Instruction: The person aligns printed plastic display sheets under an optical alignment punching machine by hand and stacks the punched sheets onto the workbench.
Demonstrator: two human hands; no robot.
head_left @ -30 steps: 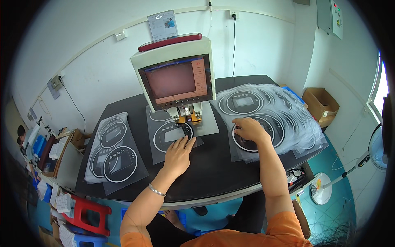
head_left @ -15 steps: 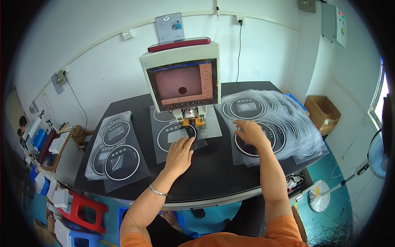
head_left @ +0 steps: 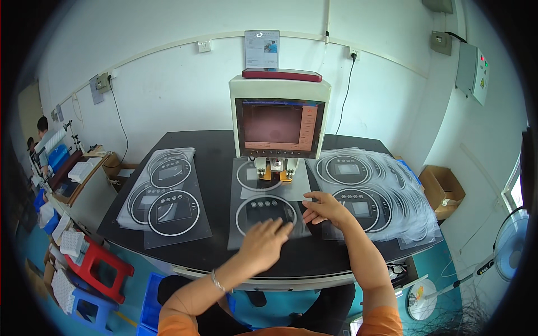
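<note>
While the left hand (head_left: 266, 243) is laid with fingers extended over the front part of a clear film sheet (head_left: 269, 211) printed with white rings, nothing is seen to be gripped by it, though its fingers are blurred. The film sheet is placed near the middle of the black worktop (head_left: 218, 168), its rear part set under the orange-sided tool head (head_left: 287, 176) of a screen-fitted machine (head_left: 280, 89). The right hand (head_left: 325, 210) is held just beside the sheet's right edge, fingers half curled; whether the film is pinched there cannot be told. A fanned film stack (head_left: 386, 190) is spread toward the worktop's right edge, and a smaller film pile (head_left: 131, 210) is laid near its left edge. The sheet could be skewed under the tool head if uneven pressure were applied by the hands. Its thin film could be creased if caught on the tool head, and loose top sheets in the fanned film stack could be dragged, should they be brushed by the right wrist.
</note>
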